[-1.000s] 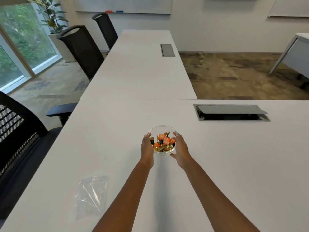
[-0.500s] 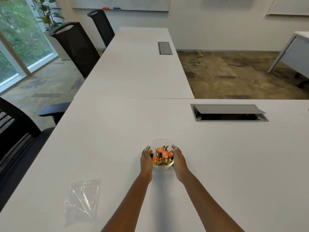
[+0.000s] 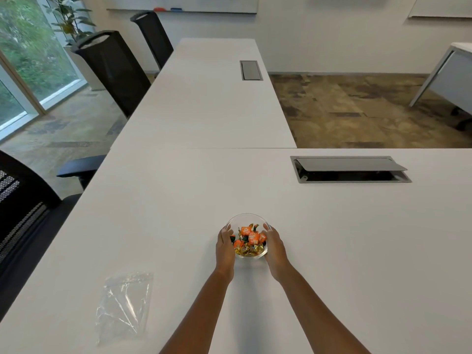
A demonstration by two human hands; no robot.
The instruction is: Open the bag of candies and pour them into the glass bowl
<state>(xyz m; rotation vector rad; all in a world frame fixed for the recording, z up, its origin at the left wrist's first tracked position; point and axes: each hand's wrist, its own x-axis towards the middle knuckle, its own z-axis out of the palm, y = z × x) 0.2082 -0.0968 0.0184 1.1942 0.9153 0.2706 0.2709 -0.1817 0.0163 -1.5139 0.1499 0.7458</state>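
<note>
A small glass bowl point(image 3: 247, 218) stands on the white table point(image 3: 332, 251) in front of me, filled with orange and gold wrapped candies point(image 3: 249, 240). My left hand point(image 3: 224, 247) cups its left side and my right hand point(image 3: 275, 249) cups its right side, fingers wrapped around the glass. The clear plastic bag point(image 3: 125, 305) lies flat and empty on the table to the near left, apart from both hands.
A cable hatch point(image 3: 350, 169) with its lid raised sits in the table at the far right. A second white table point(image 3: 212, 98) extends away ahead. Black office chairs point(image 3: 23, 213) stand along the left edge. Another desk point(image 3: 449, 75) is at far right.
The bowl, held between both hands, has slid toward me across the table. The bag has not been touched.
</note>
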